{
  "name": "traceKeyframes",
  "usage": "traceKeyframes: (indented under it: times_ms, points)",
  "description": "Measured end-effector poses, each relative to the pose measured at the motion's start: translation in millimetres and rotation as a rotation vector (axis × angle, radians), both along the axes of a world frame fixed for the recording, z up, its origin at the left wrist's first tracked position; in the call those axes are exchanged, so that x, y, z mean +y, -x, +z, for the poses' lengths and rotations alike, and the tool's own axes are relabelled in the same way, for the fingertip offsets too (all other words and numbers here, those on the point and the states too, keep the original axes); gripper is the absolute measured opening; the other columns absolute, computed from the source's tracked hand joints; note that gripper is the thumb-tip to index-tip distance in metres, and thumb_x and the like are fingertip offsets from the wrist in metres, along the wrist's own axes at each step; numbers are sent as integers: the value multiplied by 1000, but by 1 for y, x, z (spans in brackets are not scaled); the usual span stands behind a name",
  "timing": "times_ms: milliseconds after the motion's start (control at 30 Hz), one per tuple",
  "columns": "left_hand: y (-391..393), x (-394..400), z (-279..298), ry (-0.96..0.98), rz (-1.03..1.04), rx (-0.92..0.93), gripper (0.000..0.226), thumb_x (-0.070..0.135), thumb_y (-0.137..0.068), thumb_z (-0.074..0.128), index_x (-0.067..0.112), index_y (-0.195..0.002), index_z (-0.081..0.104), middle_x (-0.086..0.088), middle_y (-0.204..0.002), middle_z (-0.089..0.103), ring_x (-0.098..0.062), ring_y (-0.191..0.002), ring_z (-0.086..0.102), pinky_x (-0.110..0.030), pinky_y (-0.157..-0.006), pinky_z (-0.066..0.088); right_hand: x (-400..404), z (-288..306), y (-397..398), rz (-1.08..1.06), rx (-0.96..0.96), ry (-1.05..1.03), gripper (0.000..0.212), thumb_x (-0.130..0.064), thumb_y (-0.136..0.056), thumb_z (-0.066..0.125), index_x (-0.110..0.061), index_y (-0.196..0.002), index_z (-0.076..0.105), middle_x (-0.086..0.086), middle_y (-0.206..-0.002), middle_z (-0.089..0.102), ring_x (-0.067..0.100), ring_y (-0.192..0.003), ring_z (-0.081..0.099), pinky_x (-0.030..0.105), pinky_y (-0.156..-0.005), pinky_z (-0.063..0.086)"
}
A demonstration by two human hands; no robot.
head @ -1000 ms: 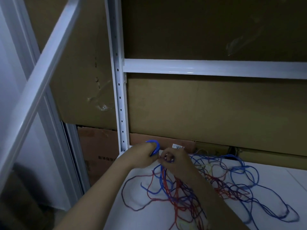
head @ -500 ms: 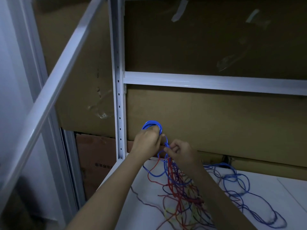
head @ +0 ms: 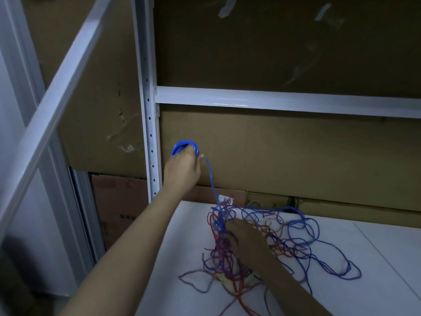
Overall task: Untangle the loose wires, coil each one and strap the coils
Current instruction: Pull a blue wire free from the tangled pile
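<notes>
The left hand (head: 182, 166) is raised above the white surface (head: 376, 258), fingers curled round one small blue wire coil (head: 184, 147). A single blue strand (head: 210, 179) runs taut from it down into one tangle of blue and red wires (head: 262, 238) lying on the surface. The right hand (head: 247, 236) presses down on that tangle, its fingers hidden among the wires, so whether they grip cannot be told. Behind stand cardboard boxes (head: 273, 151) and a white rack upright (head: 147, 99).

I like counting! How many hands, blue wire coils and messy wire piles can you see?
Bare hands: 2, the left hand and the right hand
Small coil of blue wire: 1
Tangled pile of blue and red wires: 1
Total: 4
</notes>
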State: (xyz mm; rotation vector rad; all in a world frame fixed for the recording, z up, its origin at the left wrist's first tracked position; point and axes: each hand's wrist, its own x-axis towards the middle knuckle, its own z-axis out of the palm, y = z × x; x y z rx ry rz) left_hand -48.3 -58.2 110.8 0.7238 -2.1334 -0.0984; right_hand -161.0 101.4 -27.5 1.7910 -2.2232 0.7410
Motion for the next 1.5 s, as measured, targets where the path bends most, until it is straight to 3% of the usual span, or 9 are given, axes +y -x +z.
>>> traceKeyframes:
  times_ms: [133,300,367,467,567,767,1067,1300,1500]
  points:
    - [-7,3,-7,-67,16,-51,28,31,-101,43,10,-84,38,1,-62,37,-28,-60,42,-34,-55,32,-7,7,3,90,-213,-61,8,-11,-85,60,-4,-82,63,11,-84,59,24,-79,53,29,-68,39]
    - [-16,13,-11,-61,-9,-20,33,32,-101,43,11,-77,36,4,-56,32,-18,-46,34,-31,-45,21,-20,39,-4,57,-386,257,19,-18,-87,61,-15,-104,67,-6,-91,57,7,-78,54,24,-70,47]
    - [-19,17,-11,-52,-35,1,34,31,-100,44,13,-74,33,4,-54,31,-12,-44,30,-28,-43,17,-33,51,-8,72,-520,182,27,-25,-89,64,-17,-115,61,-13,-94,50,4,-81,52,21,-75,46]
    - [-23,22,-7,-60,-86,79,37,31,-100,45,17,-70,29,4,-52,30,-12,-42,30,-28,-43,17,-46,56,-7,-8,-610,112,15,-16,-88,66,-6,-97,60,-8,-77,50,17,-72,55,34,-70,49]
    - [-28,25,-2,-62,-111,93,37,32,-100,45,18,-69,30,4,-52,30,-12,-42,31,-28,-42,18,-50,62,-2,43,-726,106,23,-8,-91,61,10,-76,58,3,-56,52,14,-54,51,27,-55,45]
    - [-36,19,-14,-257,-215,78,40,34,-100,42,19,-67,27,0,-59,32,-13,-50,32,-28,-47,22,-57,93,-8,15,-1034,510,22,-13,-95,56,-9,-74,55,9,-64,65,13,-53,61,22,-53,52]
    - [-19,19,-49,-680,-465,-31,49,37,-78,77,13,-72,34,-7,-69,33,-15,-62,34,-30,-60,26,-50,101,-26,28,-766,406,26,-26,-102,41,-13,-78,38,20,-76,68,21,-59,62,36,-60,49]
    - [-11,3,-54,-599,-411,-181,28,19,-83,71,14,-77,44,-11,-69,42,-18,-60,38,-28,-55,27,-55,115,-17,13,-609,533,24,-22,-103,36,-16,-82,45,-1,-57,45,9,-47,47,28,-53,51]
    - [-10,-3,-61,-599,-391,-168,30,14,-86,68,9,-75,41,-7,-65,39,-19,-60,39,-29,-55,29,-60,145,-11,59,-580,610,31,-12,-100,43,-23,-72,50,-10,-58,39,2,-48,33,13,-47,27]
